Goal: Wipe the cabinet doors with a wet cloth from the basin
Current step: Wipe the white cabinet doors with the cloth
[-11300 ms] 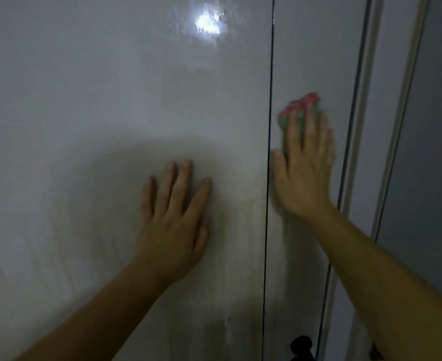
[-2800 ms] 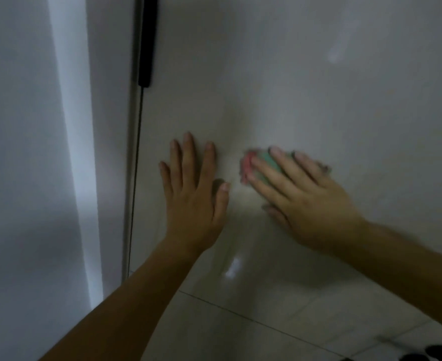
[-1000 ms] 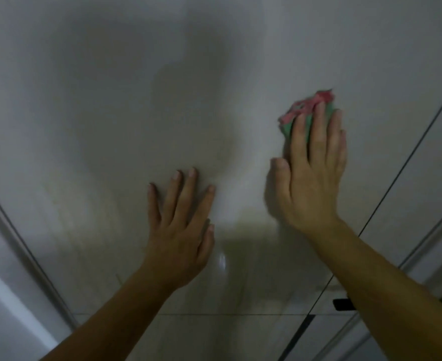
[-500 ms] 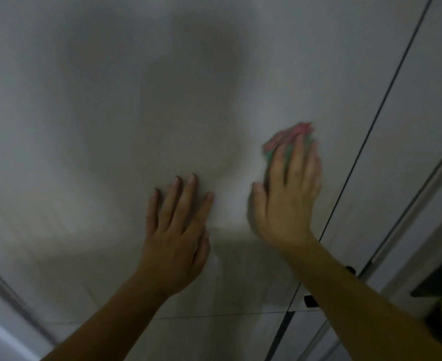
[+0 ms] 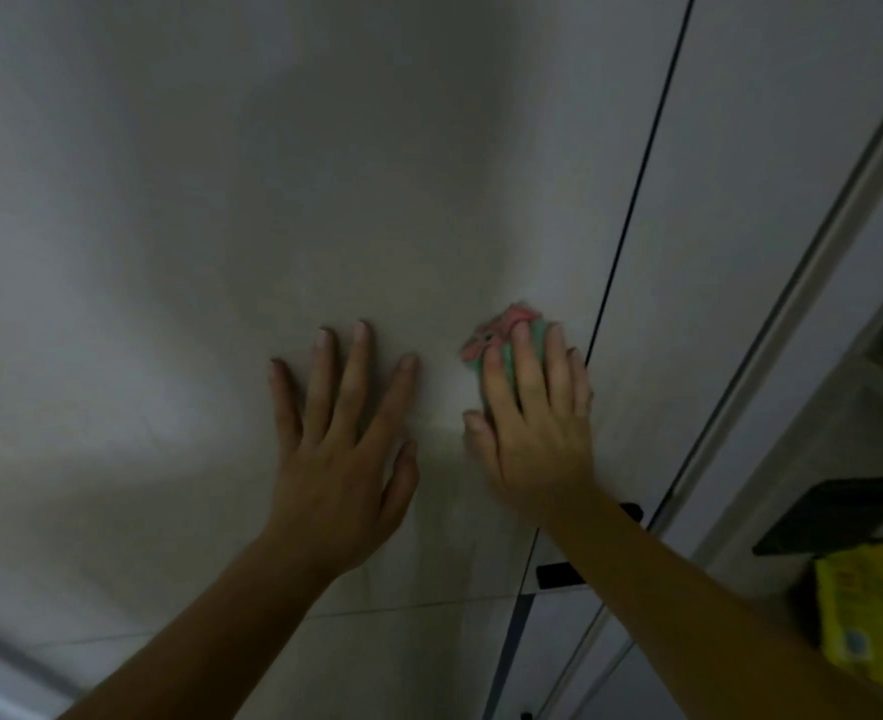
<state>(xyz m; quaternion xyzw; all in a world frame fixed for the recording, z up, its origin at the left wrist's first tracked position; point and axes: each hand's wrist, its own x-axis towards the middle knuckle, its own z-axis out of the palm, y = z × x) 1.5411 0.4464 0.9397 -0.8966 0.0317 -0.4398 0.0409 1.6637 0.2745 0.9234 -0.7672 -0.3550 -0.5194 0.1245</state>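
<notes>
A glossy white cabinet door (image 5: pixel 179 252) fills most of the view. My left hand (image 5: pixel 343 449) lies flat on it with fingers spread and holds nothing. To its right, my right hand (image 5: pixel 535 428) presses a pink and green cloth (image 5: pixel 504 330) against the same door with straight fingers. Only the cloth's top edge shows above my fingertips. The hand sits just left of the dark seam (image 5: pixel 631 210) to the neighbouring door (image 5: pixel 772 122).
Black handles (image 5: pixel 558 574) sit at the doors' lower edge near my right forearm. At the right, a frame strip (image 5: pixel 813 272) borders an open shelf with a dark flat object (image 5: pixel 839 514) and a yellow package (image 5: pixel 870 610).
Over the last second my right hand slid the cloth down and left, then stayed low near the seam. The left hand kept its place on the door. The view shifted slightly.
</notes>
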